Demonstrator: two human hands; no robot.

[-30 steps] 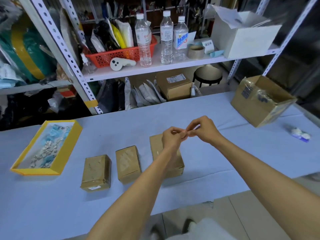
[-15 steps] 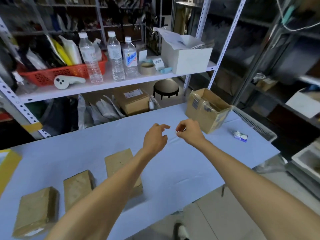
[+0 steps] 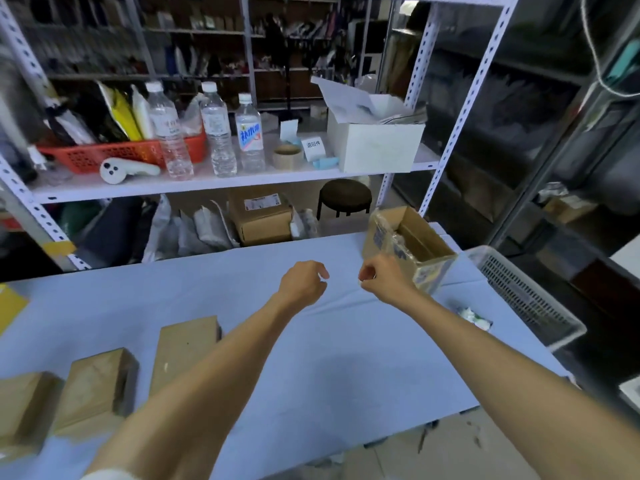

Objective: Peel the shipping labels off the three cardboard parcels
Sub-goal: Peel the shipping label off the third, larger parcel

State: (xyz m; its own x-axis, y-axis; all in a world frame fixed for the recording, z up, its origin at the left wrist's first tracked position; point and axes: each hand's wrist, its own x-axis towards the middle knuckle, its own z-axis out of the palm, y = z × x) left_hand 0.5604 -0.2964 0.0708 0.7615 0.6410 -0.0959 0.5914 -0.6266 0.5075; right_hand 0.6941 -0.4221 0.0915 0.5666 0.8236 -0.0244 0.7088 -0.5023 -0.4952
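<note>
Nearest, front-left on the pale blue tablecloth (image 3: 346,358), stood three small brown cardboard parcels in a row: left parcel (image 3: 24,407), middle parcel (image 3: 97,386) and right parcel (image 3: 183,348), the last partly behind the left forearm. All the upward faces showed bare brown, with no label on any. The side faces were mostly hidden. A pale patch at the frame edge below the left parcel was too cropped to read.

Farther out, both hands hung above the cloth mid-table, well apart from the parcels, near each other but not touching.
- Left hand (image 3: 304,282): fingers loosely curled, nothing seen in it.
- Right hand (image 3: 381,275): fingers curled tight, pinching what looked like a small pale scrap (image 3: 361,279). This was likely a label remnant, but it was too small to be sure.

Just beyond the right hand sat an open brown cardboard box (image 3: 412,237), mouth up. A crumpled white wad (image 3: 474,315) lay on the cloth to the right.

At the back was a white metal shelf (image 3: 221,183) with three clear water bottles (image 3: 218,133).

Judgement: the peeling looked done or nearly so. What seemed left was to discard the scrap and check the hidden faces.
</note>
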